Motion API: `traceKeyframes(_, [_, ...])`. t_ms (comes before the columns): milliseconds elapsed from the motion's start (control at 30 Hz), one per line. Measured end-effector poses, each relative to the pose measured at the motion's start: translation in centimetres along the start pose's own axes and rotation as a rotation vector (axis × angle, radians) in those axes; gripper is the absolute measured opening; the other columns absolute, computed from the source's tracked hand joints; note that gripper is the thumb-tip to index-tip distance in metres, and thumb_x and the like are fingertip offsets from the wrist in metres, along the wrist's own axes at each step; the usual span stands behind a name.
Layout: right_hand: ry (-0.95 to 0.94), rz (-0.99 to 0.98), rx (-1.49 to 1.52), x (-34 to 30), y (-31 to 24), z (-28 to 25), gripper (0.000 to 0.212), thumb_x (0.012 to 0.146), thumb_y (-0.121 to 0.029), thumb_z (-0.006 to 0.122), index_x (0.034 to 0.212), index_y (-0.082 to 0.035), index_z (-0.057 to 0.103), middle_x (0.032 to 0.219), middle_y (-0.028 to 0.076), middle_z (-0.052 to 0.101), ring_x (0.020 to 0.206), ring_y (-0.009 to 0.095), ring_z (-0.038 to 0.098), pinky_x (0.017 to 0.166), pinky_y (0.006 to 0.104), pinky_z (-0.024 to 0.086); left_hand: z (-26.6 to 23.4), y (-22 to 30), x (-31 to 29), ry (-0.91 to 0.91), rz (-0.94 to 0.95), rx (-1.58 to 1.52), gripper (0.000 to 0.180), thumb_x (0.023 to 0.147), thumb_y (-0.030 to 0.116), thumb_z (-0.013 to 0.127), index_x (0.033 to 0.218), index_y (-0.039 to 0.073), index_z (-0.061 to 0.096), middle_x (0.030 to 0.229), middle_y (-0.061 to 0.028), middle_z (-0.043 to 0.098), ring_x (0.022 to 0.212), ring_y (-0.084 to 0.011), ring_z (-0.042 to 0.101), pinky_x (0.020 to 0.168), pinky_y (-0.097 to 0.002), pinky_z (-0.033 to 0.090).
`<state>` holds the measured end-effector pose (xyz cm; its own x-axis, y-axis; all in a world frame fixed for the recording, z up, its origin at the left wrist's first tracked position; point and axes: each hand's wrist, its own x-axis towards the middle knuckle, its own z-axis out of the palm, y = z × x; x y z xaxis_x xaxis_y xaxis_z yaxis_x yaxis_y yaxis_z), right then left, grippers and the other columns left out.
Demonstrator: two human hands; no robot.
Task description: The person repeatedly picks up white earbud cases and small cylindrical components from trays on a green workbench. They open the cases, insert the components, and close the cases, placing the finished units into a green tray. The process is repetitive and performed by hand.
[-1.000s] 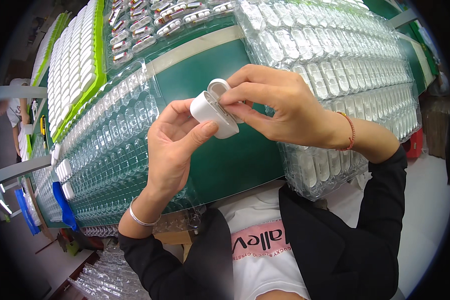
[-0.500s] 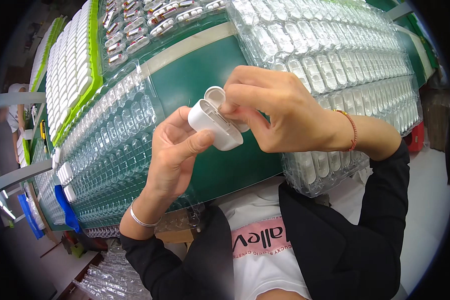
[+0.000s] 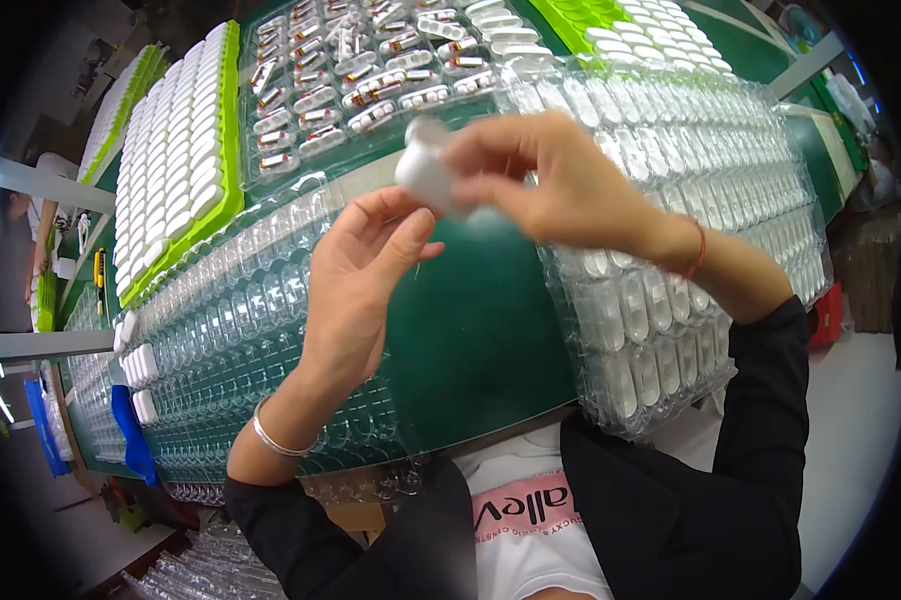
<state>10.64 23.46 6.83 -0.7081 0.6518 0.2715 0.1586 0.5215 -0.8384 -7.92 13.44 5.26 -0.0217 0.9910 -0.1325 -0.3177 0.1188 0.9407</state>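
A small white earphone charging case [image 3: 425, 178], smeared by motion, is tilted above the green table with its lid swung up. My right hand [image 3: 575, 190] pinches it from the right between thumb and fingers. Just below and left of the case, my left hand [image 3: 352, 275] is turned palm inward, fingers loosely curled and thumb apart from them. Its index fingertip comes close to the case's lower edge; whether they touch I cannot tell. The inside of the case is too blurred to make out.
Clear plastic blister trays [image 3: 240, 290] cover the left. More trays holding white cases [image 3: 660, 215] are stacked at right. Beyond stands a tray of small red-and-white parts [image 3: 370, 75]. Green trays of white cases [image 3: 175, 150] stand far left and far right. A blue strap [image 3: 133, 435] hangs at left.
The case has moved up and slightly left, away from the left palm, with my right hand now carrying it. The left hand has let go. The view has shifted, showing more of the far table.
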Motion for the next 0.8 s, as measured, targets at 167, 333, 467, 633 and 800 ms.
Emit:
traceKeyframes(167, [0.26,-0.089,-0.569,10.2,6.9,-8.7,0.017,0.083,-0.015,0.065,0.088,0.0,0.07,0.08,0.017,0.069,0.073,0.028,0.067,0.067,0.0386,0.051,-1.3,2.1,-1.2,-0.068,0.141,0.282,0.023,0.096,0.007,0.055,0.118,-0.002,0.055,0.117,-0.0107,0.06,0.11,-0.0187,0.058,0.086,-0.0311,0.049])
traceKeyframes(333, [0.187,0.05,-0.91,18.5,16.9,-15.2,0.027,0.083,-0.024,0.068,0.085,0.003,0.07,0.07,0.021,0.065,0.061,0.03,0.063,0.061,0.0412,0.048,-5.9,1.2,-2.6,0.212,0.448,0.462,0.02,0.102,0.01,0.045,0.113,-0.001,0.058,0.114,-0.0103,0.061,0.106,-0.0148,0.055,0.091,-0.0302,0.042])
traceKeyframes(467, [0.107,0.017,-1.09,22.5,23.1,-16.7,0.017,0.076,-0.002,0.062,0.089,-0.002,0.072,0.089,0.019,0.07,0.082,0.034,0.069,0.074,0.0412,0.054,-10.2,2.2,-3.4,0.467,0.464,0.517,0.024,0.104,0.014,0.042,0.111,-0.001,0.058,0.114,-0.0102,0.061,0.107,-0.0136,0.054,0.091,-0.0299,0.041])
traceKeyframes(633, [0.129,0.081,-1.135,23.6,25.0,-15.8,0.018,0.073,-0.002,0.059,0.084,-0.005,0.072,0.086,0.018,0.07,0.083,0.038,0.067,0.075,0.0439,0.053,-11.9,2.5,-4.4,0.545,0.464,0.512,0.024,0.104,0.016,0.043,0.11,-0.001,0.059,0.112,-0.0091,0.061,0.106,-0.0132,0.054,0.091,-0.0301,0.04])
traceKeyframes(800, [-0.019,0.287,-1.165,23.0,22.7,-15.6,0.012,0.077,-0.007,0.06,0.083,-0.006,0.07,0.091,0.016,0.071,0.089,0.036,0.067,0.076,0.0455,0.053,-12.2,2.0,-4.3,0.543,0.426,0.493,0.022,0.104,0.016,0.044,0.108,0.0,0.059,0.11,-0.0082,0.06,0.103,-0.0127,0.053,0.09,-0.0298,0.04])
